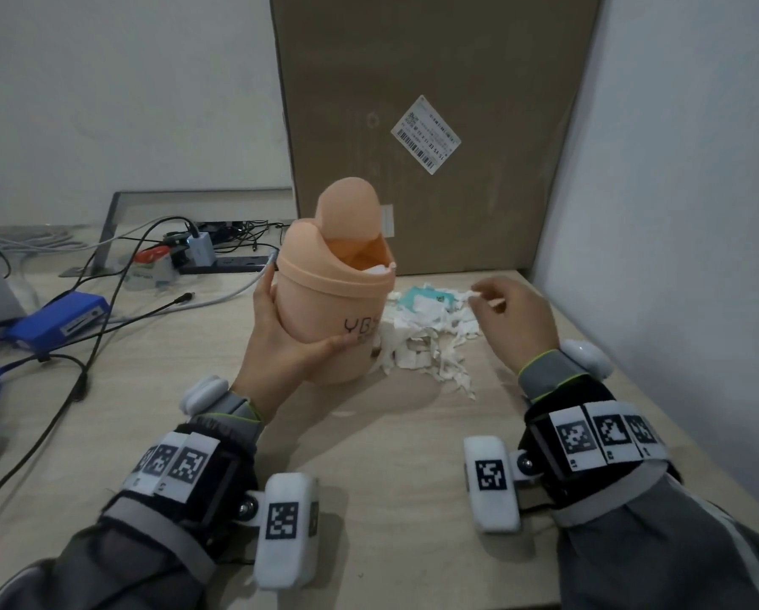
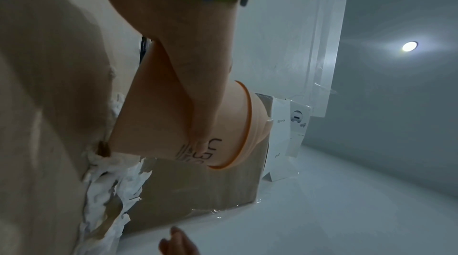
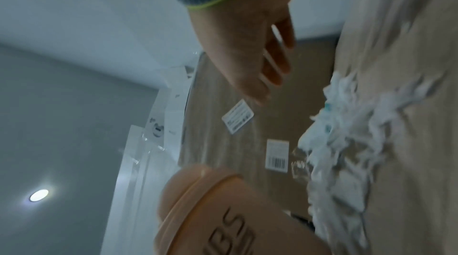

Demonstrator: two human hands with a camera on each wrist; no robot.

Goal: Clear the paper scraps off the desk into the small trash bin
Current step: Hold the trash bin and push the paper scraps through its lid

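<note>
A small peach trash bin with a swing lid tipped open stands on the desk; white paper shows inside its mouth. My left hand grips the bin's body, thumb across the front lettering. Right of the bin lies a pile of white paper scraps with a teal piece on it. My right hand hovers over the pile's far right side. In the right wrist view its fingers are loosely extended and hold nothing. The scraps reach up against the bin.
A tall cardboard box stands right behind the bin and scraps. A white wall bounds the desk on the right. Cables, a blue box and a power strip crowd the left side.
</note>
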